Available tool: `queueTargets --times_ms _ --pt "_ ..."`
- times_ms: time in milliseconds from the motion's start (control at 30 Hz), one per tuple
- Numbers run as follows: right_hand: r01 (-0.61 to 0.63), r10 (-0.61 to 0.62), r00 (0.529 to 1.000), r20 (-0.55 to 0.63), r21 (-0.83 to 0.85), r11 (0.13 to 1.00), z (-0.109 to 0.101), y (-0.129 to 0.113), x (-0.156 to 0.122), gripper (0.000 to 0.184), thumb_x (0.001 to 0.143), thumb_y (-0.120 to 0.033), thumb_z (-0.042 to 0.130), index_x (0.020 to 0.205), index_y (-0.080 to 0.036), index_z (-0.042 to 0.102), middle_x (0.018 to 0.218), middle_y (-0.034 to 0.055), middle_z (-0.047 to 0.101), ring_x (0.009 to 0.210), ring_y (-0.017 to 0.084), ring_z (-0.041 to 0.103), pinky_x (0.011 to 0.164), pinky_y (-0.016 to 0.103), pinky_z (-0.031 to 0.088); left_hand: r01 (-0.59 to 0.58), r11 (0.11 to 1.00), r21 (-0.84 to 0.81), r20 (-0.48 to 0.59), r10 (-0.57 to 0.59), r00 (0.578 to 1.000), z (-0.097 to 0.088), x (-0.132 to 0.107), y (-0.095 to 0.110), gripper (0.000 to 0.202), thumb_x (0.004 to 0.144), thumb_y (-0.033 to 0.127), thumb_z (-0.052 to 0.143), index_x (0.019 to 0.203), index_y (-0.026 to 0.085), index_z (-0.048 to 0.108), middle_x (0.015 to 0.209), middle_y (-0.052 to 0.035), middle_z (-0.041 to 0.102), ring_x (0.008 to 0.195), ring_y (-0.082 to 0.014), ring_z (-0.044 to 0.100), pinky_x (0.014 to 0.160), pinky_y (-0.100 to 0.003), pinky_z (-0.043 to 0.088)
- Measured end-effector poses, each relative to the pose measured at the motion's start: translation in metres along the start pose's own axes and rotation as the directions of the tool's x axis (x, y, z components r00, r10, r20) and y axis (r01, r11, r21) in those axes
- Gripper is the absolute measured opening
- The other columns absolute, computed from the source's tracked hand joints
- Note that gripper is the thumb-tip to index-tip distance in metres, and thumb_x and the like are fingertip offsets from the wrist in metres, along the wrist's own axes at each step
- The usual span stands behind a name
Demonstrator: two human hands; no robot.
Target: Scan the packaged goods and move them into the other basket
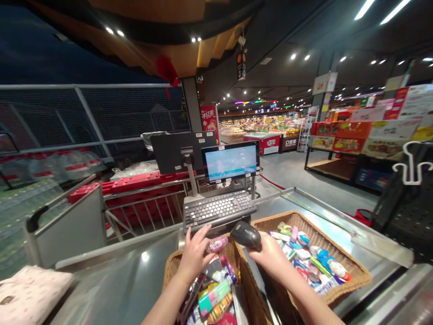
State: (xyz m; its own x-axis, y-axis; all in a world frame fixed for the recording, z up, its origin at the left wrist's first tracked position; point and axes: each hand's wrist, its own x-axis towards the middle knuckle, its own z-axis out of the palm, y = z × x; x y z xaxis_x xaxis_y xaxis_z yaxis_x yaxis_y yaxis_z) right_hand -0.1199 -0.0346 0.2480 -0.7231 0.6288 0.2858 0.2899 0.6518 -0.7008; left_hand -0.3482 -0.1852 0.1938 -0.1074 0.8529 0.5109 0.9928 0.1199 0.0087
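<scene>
My left hand (193,255) is closed around one end of a small pink packaged item (218,244), above the far end of the left wicker basket (172,262). A pale label shows on the item, but its exact kind is unclear. In my right hand (269,253) is a black handheld barcode scanner (245,234), its head turned left towards the pink item. Beneath my left hand, the left basket holds many small colourful packages (214,298). To the right, a second wicker basket (358,275) contains more small packaged goods (311,259).
Beyond my hands are a black keyboard (219,207), a lit monitor (232,162) and a second screen seen from behind (179,151). A pale pink bag (32,293) lies on the metal counter (125,275) at left. A white hook (412,164) hangs at right.
</scene>
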Motion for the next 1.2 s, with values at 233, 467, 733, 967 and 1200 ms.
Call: queueTargets --times_ms 233,467,733,967,1200 --pt "-0.021 0.020 0.999 0.036 0.018 1.000 0.014 0.006 -0.004 0.008 0.066 -0.015 0.058 0.072 -0.016 0.064 0.076 0.0042 0.069 0.073 0.020 0.062 0.067 0.027 0.043 -0.034 0.992 -0.122 0.144 0.051 0.988 0.029 -0.034 0.018 0.022 0.074 0.028 0.069 0.093 0.022 0.060 0.140 -0.0127 0.052 0.129 -0.0300 0.048 0.114 -0.065 0.008" --pt "-0.058 0.059 0.998 0.028 -0.007 0.998 0.005 0.016 -0.008 0.005 0.065 -0.015 0.059 0.069 -0.017 0.061 0.073 0.0014 0.065 0.072 0.018 0.060 0.065 0.025 0.042 -0.040 0.989 -0.145 0.200 0.069 0.977 0.050 -0.027 0.031 0.036 0.072 0.045 0.072 0.099 0.022 0.063 0.141 -0.0154 0.051 0.129 -0.0340 0.047 0.112 -0.067 0.014" --pt "-0.089 0.089 0.995 -0.051 0.010 0.996 -0.039 0.044 -0.017 0.013 0.065 -0.012 0.059 0.076 -0.017 0.064 0.078 0.0020 0.068 0.074 0.018 0.061 0.067 0.026 0.045 -0.172 0.963 -0.209 0.152 0.205 0.967 0.058 0.039 0.079 0.028 0.083 0.031 0.060 0.110 0.024 0.060 0.146 -0.0117 0.044 0.134 -0.0300 0.041 0.111 -0.065 0.025" --pt "-0.196 0.179 0.968 -0.179 -0.083 0.977 -0.107 0.085 -0.027 0.012 0.066 -0.014 0.058 0.075 -0.016 0.065 0.080 0.0056 0.069 0.075 0.021 0.063 0.070 0.030 0.046 -0.286 0.910 -0.300 0.143 0.340 0.930 0.091 0.116 0.154 0.049 0.077 0.027 0.065 0.125 0.024 0.052 0.151 -0.0136 0.036 0.140 -0.0333 0.031 0.112 -0.064 0.022" --pt "-0.289 0.271 0.919 -0.284 -0.021 0.957 -0.158 0.130 -0.034 0.019 0.065 -0.017 0.058 0.081 -0.016 0.067 0.083 0.0060 0.071 0.079 0.023 0.065 0.071 0.031 0.049 -0.289 0.860 -0.422 0.252 0.417 0.873 0.148 0.182 0.238 0.044 0.075 0.031 0.064 0.119 0.026 0.058 0.146 -0.0069 0.044 0.139 -0.0298 0.031 0.118 -0.058 0.008"
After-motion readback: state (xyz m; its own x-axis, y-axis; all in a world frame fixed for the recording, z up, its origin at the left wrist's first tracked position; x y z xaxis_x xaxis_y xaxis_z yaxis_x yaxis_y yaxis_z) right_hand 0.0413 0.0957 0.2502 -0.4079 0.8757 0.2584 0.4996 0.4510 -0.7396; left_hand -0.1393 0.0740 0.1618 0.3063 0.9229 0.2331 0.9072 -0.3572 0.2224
